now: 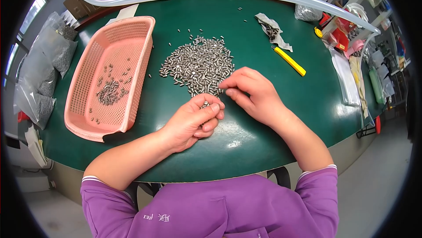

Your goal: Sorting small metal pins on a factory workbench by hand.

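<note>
- Left hand (193,121): curled, thumb folded over bent fingers, gripping a few small, silvery, capsule-shaped metal pieces (205,104); exact count hidden by the fingers.
- Right hand (255,94): thumb and forefinger narrowly apart, tips at the lower right edge of the pile; cannot tell whether a piece is between them.
- Main pile (200,62) of these pieces: heaped on a dark green, smooth tabletop (184,165), just beyond the left hand; a few strays near its far and left edges.
- Left of pile: a pink, rectangular, perforated plastic basket (143,64), smaller cluster of similar pieces (110,93) on its floor, some scattered around that cluster.
- Right of pile, farther off: a slim yellow-handled cutter (290,61), lying aslant; its upper end close to a crumpled whitish wrapper (285,45) with dark pieces in it.
- Far left: clear plastic bags (61,53) filled with small grey items, bunched along the table's edge.
- Person's clothing: purple short-sleeved top (189,209), white-striped cuffs.
</note>
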Available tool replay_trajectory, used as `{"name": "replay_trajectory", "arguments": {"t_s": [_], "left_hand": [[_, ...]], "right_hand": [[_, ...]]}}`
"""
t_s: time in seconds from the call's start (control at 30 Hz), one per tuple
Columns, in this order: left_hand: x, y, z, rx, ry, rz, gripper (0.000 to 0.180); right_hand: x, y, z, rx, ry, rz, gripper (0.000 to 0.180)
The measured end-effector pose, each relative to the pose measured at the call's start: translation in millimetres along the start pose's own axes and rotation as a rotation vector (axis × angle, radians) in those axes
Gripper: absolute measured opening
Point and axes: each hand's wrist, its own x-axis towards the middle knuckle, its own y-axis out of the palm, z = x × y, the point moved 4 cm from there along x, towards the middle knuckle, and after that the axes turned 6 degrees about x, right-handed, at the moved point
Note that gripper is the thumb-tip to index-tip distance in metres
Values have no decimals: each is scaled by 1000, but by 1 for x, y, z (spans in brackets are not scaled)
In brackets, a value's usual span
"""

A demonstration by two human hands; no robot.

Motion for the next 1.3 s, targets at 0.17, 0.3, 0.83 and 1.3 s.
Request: {"name": "replay_trajectory", "arguments": {"t_s": [0.17, 0.3, 0.83, 1.3], "left_hand": [[1, 1, -1, 27, 9, -12, 12], [0, 0, -2, 1, -3, 1, 17], [-1, 2, -4, 30, 7, -37, 21], [0, 0, 0, 8, 17, 15, 13]], "right_hand": [[-1, 3, -21, -161, 10, 20, 15], [0, 5, -19, -196, 25, 56, 16], [-1, 3, -16, -113, 117, 44, 11], [-1, 5, 4, 186, 25, 53, 13]]}}
